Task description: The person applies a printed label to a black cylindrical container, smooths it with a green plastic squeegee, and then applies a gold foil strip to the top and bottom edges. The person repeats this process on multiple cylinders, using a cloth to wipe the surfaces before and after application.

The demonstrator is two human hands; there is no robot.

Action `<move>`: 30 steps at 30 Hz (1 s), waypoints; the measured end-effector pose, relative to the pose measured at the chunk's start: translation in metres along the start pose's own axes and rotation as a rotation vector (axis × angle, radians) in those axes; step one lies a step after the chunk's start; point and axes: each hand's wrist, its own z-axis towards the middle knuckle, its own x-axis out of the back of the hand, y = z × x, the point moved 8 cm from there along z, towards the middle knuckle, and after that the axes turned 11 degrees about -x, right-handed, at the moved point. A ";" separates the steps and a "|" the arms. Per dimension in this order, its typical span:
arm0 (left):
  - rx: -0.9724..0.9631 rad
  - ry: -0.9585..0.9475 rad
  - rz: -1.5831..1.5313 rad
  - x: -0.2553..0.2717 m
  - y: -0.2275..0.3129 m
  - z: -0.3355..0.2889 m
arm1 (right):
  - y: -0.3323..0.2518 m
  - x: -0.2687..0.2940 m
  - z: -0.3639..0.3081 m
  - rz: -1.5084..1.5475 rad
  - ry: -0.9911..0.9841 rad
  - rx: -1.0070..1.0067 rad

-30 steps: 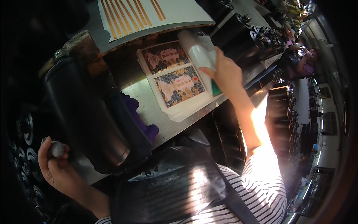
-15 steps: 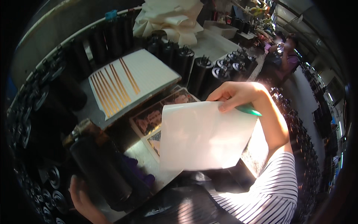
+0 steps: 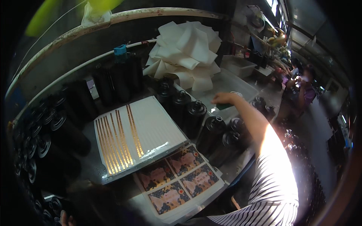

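My right hand (image 3: 225, 98) reaches out over a clear shallow plastic tray (image 3: 241, 83), its fingers curled down. Just under it shows a flat dark-green piece (image 3: 225, 106), which it appears to grip. A heap of bent white paper sheets (image 3: 184, 47) rises to the left of that hand. Only the fingertips of my left hand (image 3: 67, 218) show at the lower left edge, beside dark cylinders; the rest is hidden. Between my arms lies a white lined sheet (image 3: 154, 122) bearing several narrow gold strips (image 3: 113, 145). Nearer me is a printed sheet of pink, black and gold panels (image 3: 179, 180).
Black capped cylinders stand close to the worksheets at left (image 3: 51, 120) and right (image 3: 194, 116). A blue-capped bottle (image 3: 120, 54) stands at the back by a pale rail (image 3: 135, 14). Two people sit at the far right; more dark cylinders line that side.
The white sheet has left my right hand, which has moved forward to the tray. My left hand has dropped toward the lower edge. The view has tilted up, uncovering the printed panels.
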 end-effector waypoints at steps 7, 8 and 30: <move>-0.067 0.042 0.133 -0.014 -0.003 0.019 | 0.026 -0.087 0.000 0.186 -0.484 -0.288; -0.077 0.047 0.150 -0.012 -0.005 0.018 | 0.000 -0.064 -0.025 0.342 -0.479 -0.258; -0.034 -0.178 -0.123 -0.022 -0.032 -0.026 | -0.205 -0.211 -0.282 1.065 -0.813 0.194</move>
